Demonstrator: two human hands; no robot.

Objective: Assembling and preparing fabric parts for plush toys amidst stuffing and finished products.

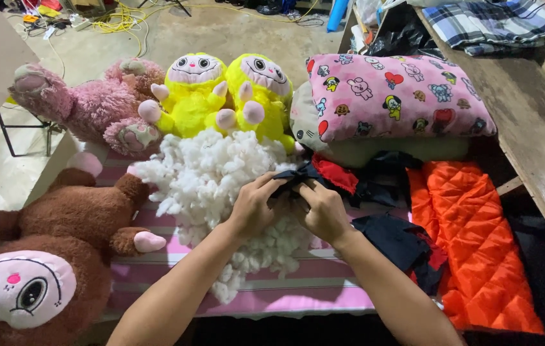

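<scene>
Both of my hands meet over a heap of white stuffing fluff [211, 176] on a pink striped cloth [298, 298]. My left hand [254, 206] and my right hand [324, 210] pinch a dark blue-black piece of fabric [298, 176] between their fingers, just above the fluff. The fabric joins a pile of black and red cloth scraps [349, 176] to the right. What lies under my palms is hidden.
Two yellow plush toys [224, 93] and a pink plush [86, 106] sit behind the fluff. A brown plush [41, 256] lies at the left. A pink printed pillow [394, 96], orange quilted fabric [477, 243] and a wooden bench [535, 122] are on the right. Cables lie on the floor.
</scene>
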